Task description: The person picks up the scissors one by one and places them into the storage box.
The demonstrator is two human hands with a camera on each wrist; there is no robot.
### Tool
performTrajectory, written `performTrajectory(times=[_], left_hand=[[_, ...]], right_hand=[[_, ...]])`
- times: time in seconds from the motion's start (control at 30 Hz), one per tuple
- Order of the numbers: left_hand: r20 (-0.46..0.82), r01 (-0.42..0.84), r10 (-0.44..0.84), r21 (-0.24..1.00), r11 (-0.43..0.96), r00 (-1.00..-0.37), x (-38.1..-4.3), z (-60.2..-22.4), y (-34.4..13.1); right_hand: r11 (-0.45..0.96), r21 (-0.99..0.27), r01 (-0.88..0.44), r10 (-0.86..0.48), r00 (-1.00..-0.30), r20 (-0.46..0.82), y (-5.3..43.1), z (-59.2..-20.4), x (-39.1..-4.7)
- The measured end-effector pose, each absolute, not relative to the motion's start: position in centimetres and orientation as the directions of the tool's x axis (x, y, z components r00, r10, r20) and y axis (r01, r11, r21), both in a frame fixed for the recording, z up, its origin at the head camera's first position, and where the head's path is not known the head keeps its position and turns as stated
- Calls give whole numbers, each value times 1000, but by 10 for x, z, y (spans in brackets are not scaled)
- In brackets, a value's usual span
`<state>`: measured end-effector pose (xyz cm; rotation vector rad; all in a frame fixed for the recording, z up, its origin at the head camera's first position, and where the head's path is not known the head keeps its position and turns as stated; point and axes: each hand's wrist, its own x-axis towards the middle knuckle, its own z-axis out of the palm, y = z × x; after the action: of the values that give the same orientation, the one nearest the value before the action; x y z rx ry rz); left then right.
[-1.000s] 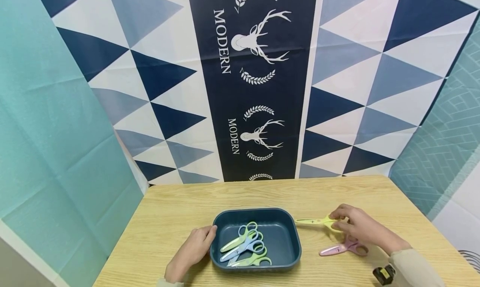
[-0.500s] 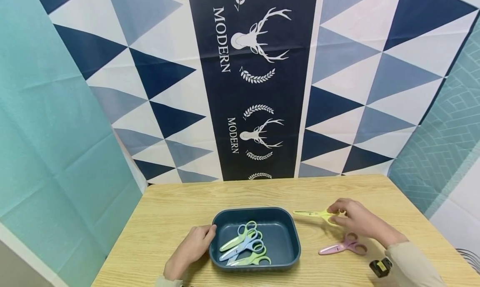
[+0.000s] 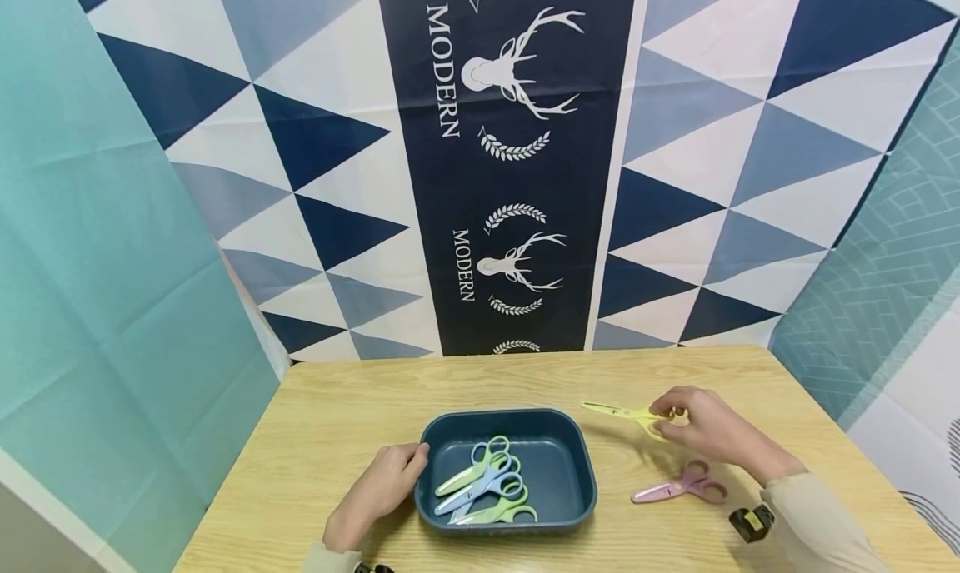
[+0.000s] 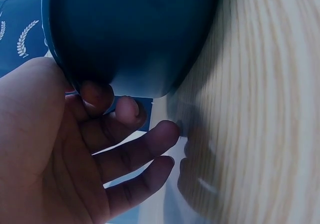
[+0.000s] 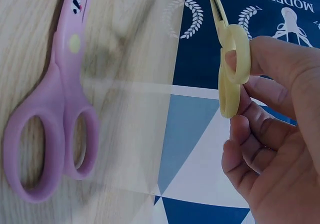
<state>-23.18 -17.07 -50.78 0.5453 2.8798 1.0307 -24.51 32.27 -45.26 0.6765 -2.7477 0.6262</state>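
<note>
A dark blue rectangular bin (image 3: 558, 477) sits on the table. My left hand (image 3: 382, 483) pinches its left rim between thumb and fingers; in the left wrist view the other fingers (image 4: 137, 181) spread below the bin's wall (image 4: 130, 38). Inside the bin lies a pile of scissors, among them light blue scissors (image 3: 468, 496) over green scissors (image 3: 459, 480). My right hand (image 3: 705, 427) holds yellow scissors (image 3: 611, 409) by their handle loops, raised above the table, blades pointing left. Below that hand, pink scissors (image 3: 666, 492) lie on the wood, handles to the right.
The wooden table (image 3: 390, 383) ends at a patterned cloth backdrop (image 3: 517, 181) with deer heads and triangles. Teal cloth (image 3: 112, 306) hangs at the left side. A small black device (image 3: 752, 523) is at my right wrist.
My right hand has lifted the yellow scissors off the table, up and slightly away from the pink scissors. The left hand has stayed on the bin's rim.
</note>
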Motion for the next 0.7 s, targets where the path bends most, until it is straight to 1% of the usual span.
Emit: performTrajectory(times=[0.17,0.4,0.7], left_hand=[[94,321,338,621,715,-936,-230,-508,-171],[94,322,343,634,703,-935,-228,-509,-171],[104,330,343,619,713,-934,-230,-507,-170]], right_hand=[[800,-330,-500,-386,-852,355,321,-449,-246],[780,-299,-550,-416,-812,409,318,-442,-249],[790,-285,-543,-407,-812,418,309,-431,-252]])
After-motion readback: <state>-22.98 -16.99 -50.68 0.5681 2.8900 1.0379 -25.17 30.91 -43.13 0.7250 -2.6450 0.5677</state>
